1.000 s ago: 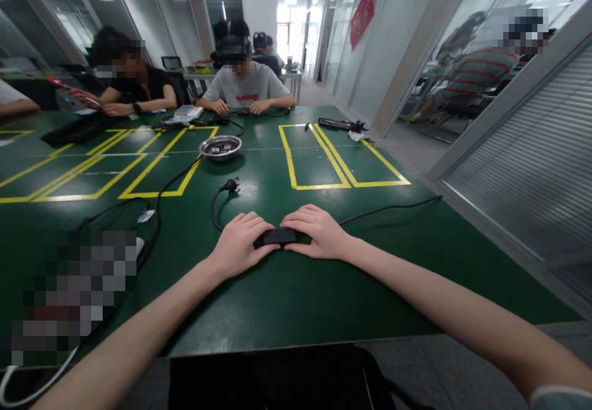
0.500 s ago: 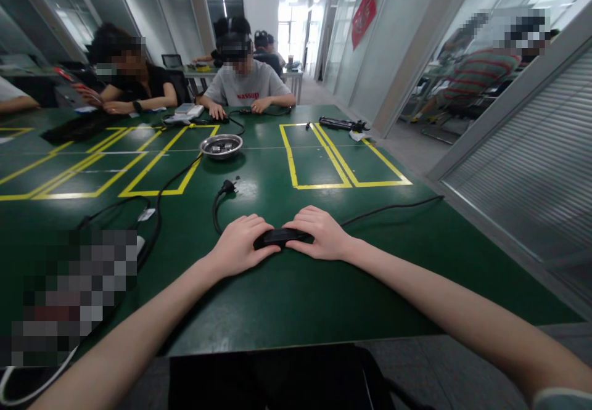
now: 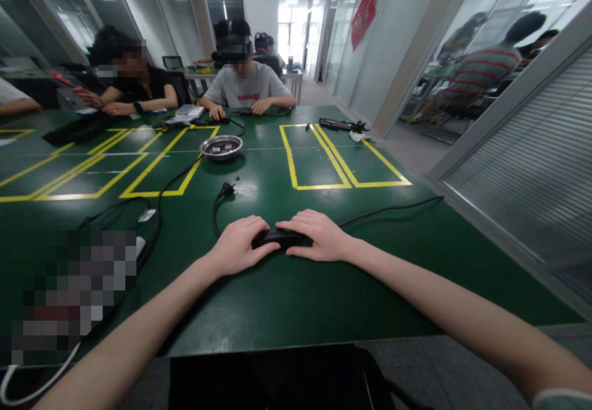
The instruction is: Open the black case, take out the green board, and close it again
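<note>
Just the one cam here, worn on the person's head, so it sits above the near table (image 3: 222, 311) edge and looks forward and kinda down. The left hand (image 3: 238, 246) and right hand (image 3: 320, 236) on the black device (image 3: 280, 238) land around mid-frame, pretty close up. View's wide: forearms run in from both bottom corners, and up top it reaches way down the corridor (image 3: 314, 92).
</note>
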Demonstrator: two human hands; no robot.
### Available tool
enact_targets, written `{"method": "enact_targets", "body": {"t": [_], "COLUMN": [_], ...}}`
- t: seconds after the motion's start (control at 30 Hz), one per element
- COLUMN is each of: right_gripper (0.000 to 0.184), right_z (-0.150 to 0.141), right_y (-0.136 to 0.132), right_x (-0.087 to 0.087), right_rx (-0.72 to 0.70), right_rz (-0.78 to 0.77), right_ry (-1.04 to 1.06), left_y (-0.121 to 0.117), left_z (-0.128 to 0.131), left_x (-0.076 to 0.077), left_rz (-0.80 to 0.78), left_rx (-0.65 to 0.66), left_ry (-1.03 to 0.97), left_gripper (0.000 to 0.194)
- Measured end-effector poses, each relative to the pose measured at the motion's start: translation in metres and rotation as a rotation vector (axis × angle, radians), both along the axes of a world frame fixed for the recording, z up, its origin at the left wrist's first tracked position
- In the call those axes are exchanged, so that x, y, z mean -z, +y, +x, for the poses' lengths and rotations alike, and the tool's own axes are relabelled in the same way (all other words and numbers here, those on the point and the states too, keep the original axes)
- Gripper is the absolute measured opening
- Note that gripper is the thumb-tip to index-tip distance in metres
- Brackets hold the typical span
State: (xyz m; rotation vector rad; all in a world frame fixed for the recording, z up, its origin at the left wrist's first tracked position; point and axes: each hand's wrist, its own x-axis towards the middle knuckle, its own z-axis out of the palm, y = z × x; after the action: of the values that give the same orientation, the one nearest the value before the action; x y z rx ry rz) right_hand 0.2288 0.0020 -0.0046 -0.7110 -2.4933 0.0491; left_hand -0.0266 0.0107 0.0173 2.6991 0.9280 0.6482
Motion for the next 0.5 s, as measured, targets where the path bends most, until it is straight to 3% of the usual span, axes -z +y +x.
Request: {"method": "enact_targets", "body": {"t": [0.33, 0.5], "right_gripper": [0.034, 0.029], "right_z": [-0.0009, -0.0031], "right_y": [0.0001, -0.004], "right_x": [-0.0013, -0.005], "right_rx": [0.01, 0.113], "right_rz": [-0.072, -0.345], "right_ry": [0.015, 0.135], "left_y": [-0.0029, -0.0044], "left_z": [0.0001, -0.0009], "left_x": [0.0009, 0.0013], "left_rz": [-0.044, 0.0], "left_rx": [-0.005, 0.079], "left_ry": [-0.027, -0.064], "left_gripper": [0.024, 0.043]}}
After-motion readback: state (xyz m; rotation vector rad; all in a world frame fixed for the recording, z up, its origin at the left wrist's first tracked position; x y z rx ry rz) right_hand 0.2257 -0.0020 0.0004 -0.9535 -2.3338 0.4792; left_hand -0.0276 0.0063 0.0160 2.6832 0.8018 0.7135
